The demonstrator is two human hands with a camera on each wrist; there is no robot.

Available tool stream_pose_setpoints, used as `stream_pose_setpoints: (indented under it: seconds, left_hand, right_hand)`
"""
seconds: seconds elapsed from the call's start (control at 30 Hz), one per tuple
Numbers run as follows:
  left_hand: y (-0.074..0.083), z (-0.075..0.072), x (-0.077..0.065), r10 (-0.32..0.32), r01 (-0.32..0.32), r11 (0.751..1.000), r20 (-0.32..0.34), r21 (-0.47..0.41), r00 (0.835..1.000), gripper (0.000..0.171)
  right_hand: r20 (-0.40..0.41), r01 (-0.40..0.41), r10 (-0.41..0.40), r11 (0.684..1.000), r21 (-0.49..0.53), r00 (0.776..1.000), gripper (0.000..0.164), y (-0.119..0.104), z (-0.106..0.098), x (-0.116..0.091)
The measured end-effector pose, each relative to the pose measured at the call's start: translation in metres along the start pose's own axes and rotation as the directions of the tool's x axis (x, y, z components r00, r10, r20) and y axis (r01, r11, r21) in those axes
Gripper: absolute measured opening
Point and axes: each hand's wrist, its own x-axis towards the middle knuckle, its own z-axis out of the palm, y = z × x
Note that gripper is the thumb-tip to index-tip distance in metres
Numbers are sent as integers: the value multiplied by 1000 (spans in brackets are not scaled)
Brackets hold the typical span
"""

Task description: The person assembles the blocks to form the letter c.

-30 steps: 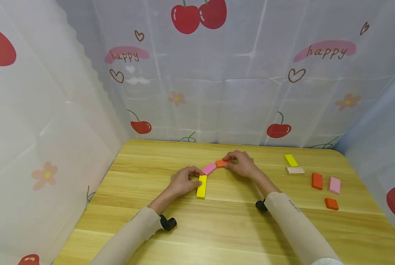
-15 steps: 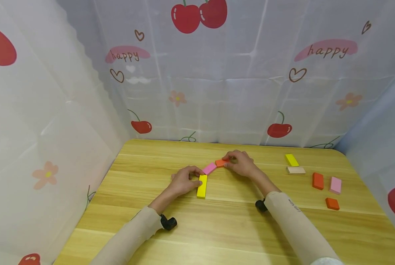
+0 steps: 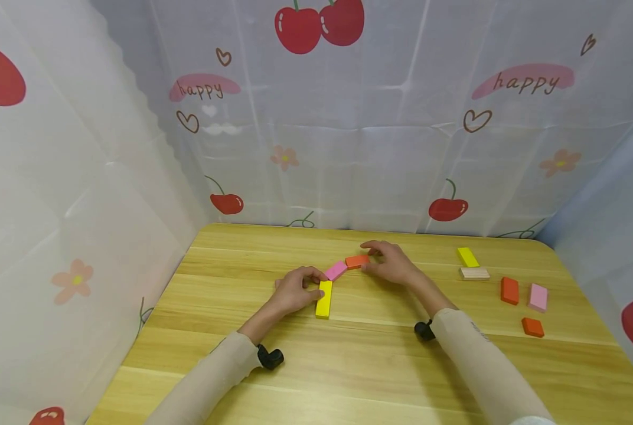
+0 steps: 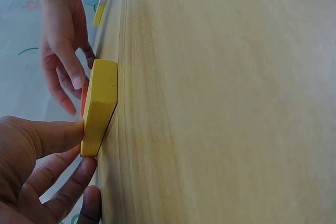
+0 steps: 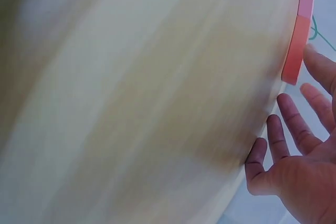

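Three wooden blocks lie end to end in a bent line: a yellow block (image 3: 323, 300), a pink block (image 3: 336, 271) and an orange block (image 3: 356, 261). My left hand (image 3: 293, 290) holds the yellow block near its far end, thumb on its side as the left wrist view shows. My right hand (image 3: 393, 262) is beside the right end of the orange block, fingers spread and loosely bent, nothing held. In the right wrist view, the thumb is close to the orange block (image 5: 296, 51). A small pale block (image 3: 277, 283) is mostly hidden behind my left hand.
On the right of the wooden table (image 3: 369, 366) lie another yellow block (image 3: 467, 257), a plain wood block (image 3: 474, 273), a red-orange block (image 3: 509, 291), another pink block (image 3: 537, 297) and a smaller orange block (image 3: 532, 327). A cherry-printed curtain (image 3: 343, 171) hangs behind the table's far edge.
My right hand has let go of the orange block and shifted slightly right, its fingers spreading. The left hand and the blocks stay where they were.
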Motion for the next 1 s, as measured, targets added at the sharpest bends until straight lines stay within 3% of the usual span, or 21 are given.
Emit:
stream_pose_setpoints:
  seconds: [0.17,0.37,0.67,0.83,1.0]
  left_hand:
    - [0,0,0,-7,7,1000,-1,-3,1000,22]
    - [0,1,1,-6,6,1000,5,-5,1000,22]
    - [2,-2,0,1,-1,1000,-4,6,1000,23]
    - [2,-2,-1,6,-6,1000,-2,10,1000,24]
    - [2,0,-2,-2,2,1000,2,-3,1000,23]
  right_hand:
    - [8,13,-13,999,-37,1000,53,14,-11,-14]
    - [-4,-28,28,997,-68,1000,51,34,-37,-50]
    - [-105,-40,28,993,-114,994,42,63,-77,-95]
    - [-199,-35,-1,984,-174,980,35,76,-93,-115]
    - [-200,-142,103,972,-190,974,35,85,-107,-130]
